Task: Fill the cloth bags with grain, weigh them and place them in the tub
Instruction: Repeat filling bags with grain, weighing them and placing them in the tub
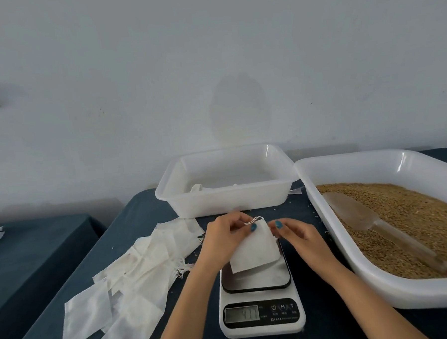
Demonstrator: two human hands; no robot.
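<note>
Left hand and right hand, each in a narrow pinch on the cloth bag

The cloth bag I hold is thin and matt, a little rough; the tub is smooth glossy white plastic; the scale has dull metal on top; matt dark cloth covers the tabletop.
</note>
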